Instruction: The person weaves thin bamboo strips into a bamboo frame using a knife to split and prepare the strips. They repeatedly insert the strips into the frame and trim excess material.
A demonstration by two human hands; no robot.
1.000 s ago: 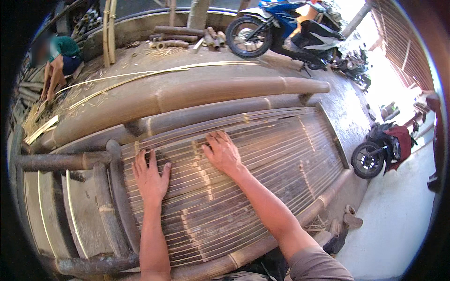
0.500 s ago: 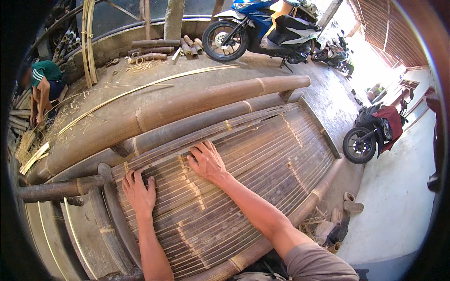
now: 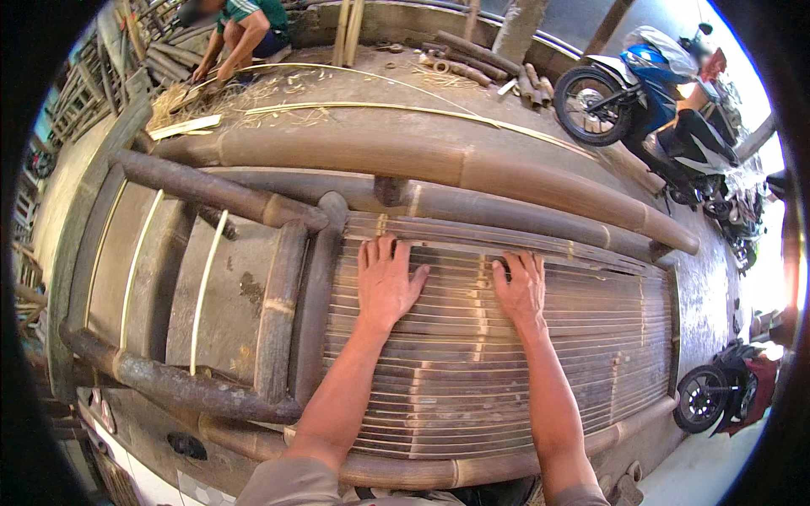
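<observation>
A bamboo bench (image 3: 371, 468) with a seat of thin brown slats (image 3: 540, 371) lies in front of me. My left hand (image 3: 388, 282) rests palm down on the slats near the left end, its thumb apart and its fingertips at the far slat edge. To its right, my right hand (image 3: 519, 291) lies flat on the same slats, fingers stretched toward the far side. Just beyond the fingertips, a narrow pale strip (image 3: 456, 253) runs lengthwise. Neither hand visibly lifts anything. What lies beneath the palms is hidden.
A thick bamboo rail (image 3: 337, 152) runs along the bench's far side. An open bamboo end frame (image 3: 287, 312) stands at left. Beyond, a person in a green shirt (image 3: 257, 21) handles thin bamboo strips (image 3: 278, 67). A blue motorbike (image 3: 650, 93) and a dark red one (image 3: 742, 388) stand right.
My view has swung left, bringing the end frame and the person farther into the picture. Both hands still rest on the slats near the far edge.
</observation>
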